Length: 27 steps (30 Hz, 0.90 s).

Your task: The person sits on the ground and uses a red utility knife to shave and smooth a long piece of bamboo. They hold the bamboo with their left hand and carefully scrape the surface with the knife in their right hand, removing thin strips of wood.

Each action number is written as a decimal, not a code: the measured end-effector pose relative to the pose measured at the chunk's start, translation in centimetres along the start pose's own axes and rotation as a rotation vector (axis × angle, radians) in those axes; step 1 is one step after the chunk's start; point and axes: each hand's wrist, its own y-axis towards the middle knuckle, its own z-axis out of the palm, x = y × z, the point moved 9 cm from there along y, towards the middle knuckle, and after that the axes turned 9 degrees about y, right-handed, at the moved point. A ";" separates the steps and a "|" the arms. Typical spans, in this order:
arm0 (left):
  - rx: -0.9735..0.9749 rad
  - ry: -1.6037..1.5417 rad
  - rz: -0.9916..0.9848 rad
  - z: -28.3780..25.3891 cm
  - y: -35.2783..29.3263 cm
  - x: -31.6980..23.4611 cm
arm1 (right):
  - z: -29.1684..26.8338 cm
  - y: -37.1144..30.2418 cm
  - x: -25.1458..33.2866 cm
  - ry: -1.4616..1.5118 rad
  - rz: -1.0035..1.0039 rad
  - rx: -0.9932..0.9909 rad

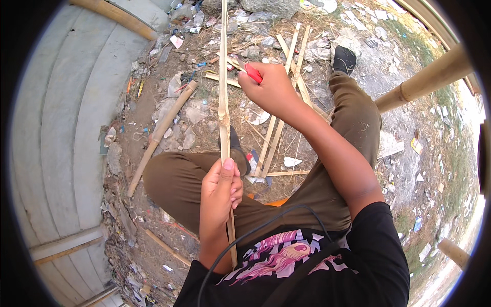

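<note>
A long, pale bamboo strip [223, 92] stretches from my lap away past the upper edge, with a knot partway along it. My left hand [219, 188] is closed round its lower part, thumb lying on top. Farther out and to the right, my right hand [273, 91] grips a knife by its red handle [253, 73]. The knife's blade points up and left toward the strip; whether it touches the strip I cannot tell. Several split bamboo strips [272, 146] lie crossed on the ground between my legs, beyond and below my right forearm.
A grey panelled wall [61, 128] rises on the left, with a bamboo pole [162, 134] lying near it. At the right a thick bamboo post [424, 79] slants in. Litter and stones cover the ground. A black cable [255, 229] crosses my lap.
</note>
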 end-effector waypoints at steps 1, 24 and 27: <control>0.004 -0.005 0.001 0.2 0.0 -0.1 | 0.7 -0.5 0.7 -0.054 -0.097 0.020; -0.069 0.074 0.049 0.3 -0.5 0.2 | 4.4 -2.4 0.0 -0.341 -0.211 0.054; -0.034 0.052 0.044 0.8 -0.6 0.3 | 3.3 -1.8 0.0 -0.332 -0.190 0.013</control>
